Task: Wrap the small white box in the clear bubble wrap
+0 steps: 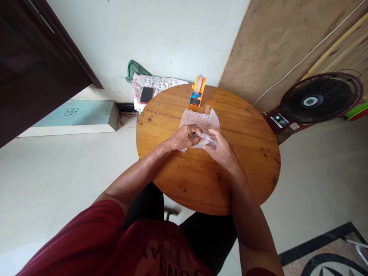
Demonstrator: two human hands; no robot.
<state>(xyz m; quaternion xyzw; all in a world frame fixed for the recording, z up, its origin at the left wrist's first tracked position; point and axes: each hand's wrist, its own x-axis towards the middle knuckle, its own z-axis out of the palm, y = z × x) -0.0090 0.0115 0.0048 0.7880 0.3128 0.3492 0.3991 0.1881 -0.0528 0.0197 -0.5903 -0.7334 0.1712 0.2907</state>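
A sheet of clear bubble wrap (199, 118) lies on the round wooden table (184, 180), its near edge folded up into a crumpled roll. My left hand (185, 138) is closed, pinching the left end of this folded part. At the other end, the thumb and fingers of my right hand (222, 151) curl around the roll. Whether anything is wrapped inside the fold I cannot tell. Beyond the sheet's far edge a short strip of tape (207, 109) sticks out. An orange and blue tape dispenser (197, 91) stands farther back on the table.
Behind the table's left edge, a phone (146, 95) rests on a printed white sack (163, 83), beside a green bag (136, 69). To the right stands a dark red fan (322, 97). A white wall rises behind the table, and a pale blue box (74, 115) sits at the left.
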